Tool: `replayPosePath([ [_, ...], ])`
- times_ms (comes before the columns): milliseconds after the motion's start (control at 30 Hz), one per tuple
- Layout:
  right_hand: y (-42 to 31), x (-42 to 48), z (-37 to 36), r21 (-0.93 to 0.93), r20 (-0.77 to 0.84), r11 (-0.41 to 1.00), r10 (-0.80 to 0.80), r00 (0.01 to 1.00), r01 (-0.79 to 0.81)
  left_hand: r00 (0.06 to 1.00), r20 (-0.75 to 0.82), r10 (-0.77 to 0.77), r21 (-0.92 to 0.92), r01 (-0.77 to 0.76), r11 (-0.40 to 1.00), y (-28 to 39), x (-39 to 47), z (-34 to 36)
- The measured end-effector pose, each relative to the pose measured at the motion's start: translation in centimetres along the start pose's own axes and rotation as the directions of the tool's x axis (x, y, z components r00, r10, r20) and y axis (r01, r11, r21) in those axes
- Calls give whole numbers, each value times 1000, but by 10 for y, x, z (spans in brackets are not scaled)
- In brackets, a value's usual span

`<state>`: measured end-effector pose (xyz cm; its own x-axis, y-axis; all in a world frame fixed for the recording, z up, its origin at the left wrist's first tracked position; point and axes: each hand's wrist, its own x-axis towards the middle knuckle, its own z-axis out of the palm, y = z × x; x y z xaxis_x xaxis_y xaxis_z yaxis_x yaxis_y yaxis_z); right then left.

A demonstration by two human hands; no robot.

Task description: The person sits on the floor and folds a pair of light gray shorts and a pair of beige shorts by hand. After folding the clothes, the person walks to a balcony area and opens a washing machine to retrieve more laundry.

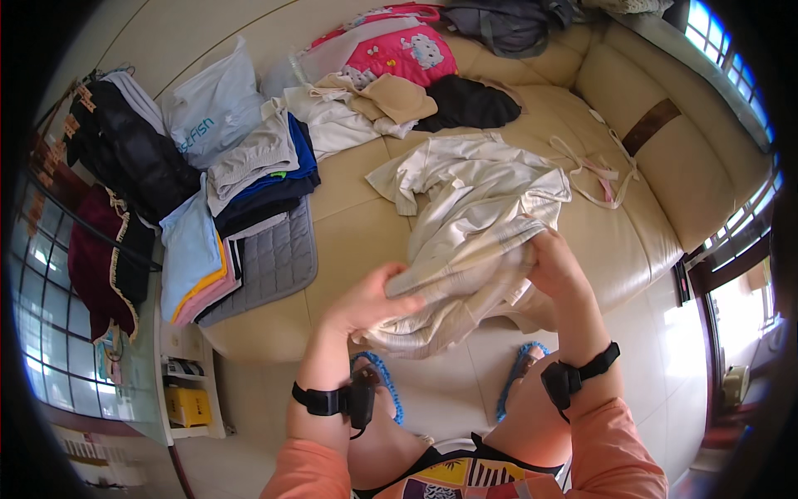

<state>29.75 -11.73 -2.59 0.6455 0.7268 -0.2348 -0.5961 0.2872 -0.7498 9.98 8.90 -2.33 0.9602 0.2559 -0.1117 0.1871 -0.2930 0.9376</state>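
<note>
A cream-white cloth garment (461,218) lies rumpled on the beige leather sofa (349,243), its near end lifted over the sofa's front edge. My left hand (377,299) grips the near left part of the cloth between thumb and fingers. At the right, my right hand (552,259) holds the garment's other side; some fingertips are hidden by the fabric. Left of it stand a stack of folded shorts (255,162) and a stack of folded shirts (193,243), partly on a grey quilted pad (280,256).
Behind lie a beige bra (399,100), black cloth (467,103), a pink patterned bag (405,53) and a white plastic bag (215,103). Thin straps (614,168) lie at the right. Black clothing (124,143) hangs at the left, above a shelf with a yellow box (187,405).
</note>
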Motion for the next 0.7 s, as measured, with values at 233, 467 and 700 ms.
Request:
replayPosePath([
  [233,-2,-13,2,-829,262,535,116,958,162,976,104,-194,-605,217,766,-17,20,2],
  [467,17,10,-16,-483,-71,876,-37,997,-2,984,155,-89,-853,179,490,1,-5,4],
  [700,1,-7,13,-40,-143,989,135,980,-142,893,416,-175,199,98,975,-6,18,44],
])
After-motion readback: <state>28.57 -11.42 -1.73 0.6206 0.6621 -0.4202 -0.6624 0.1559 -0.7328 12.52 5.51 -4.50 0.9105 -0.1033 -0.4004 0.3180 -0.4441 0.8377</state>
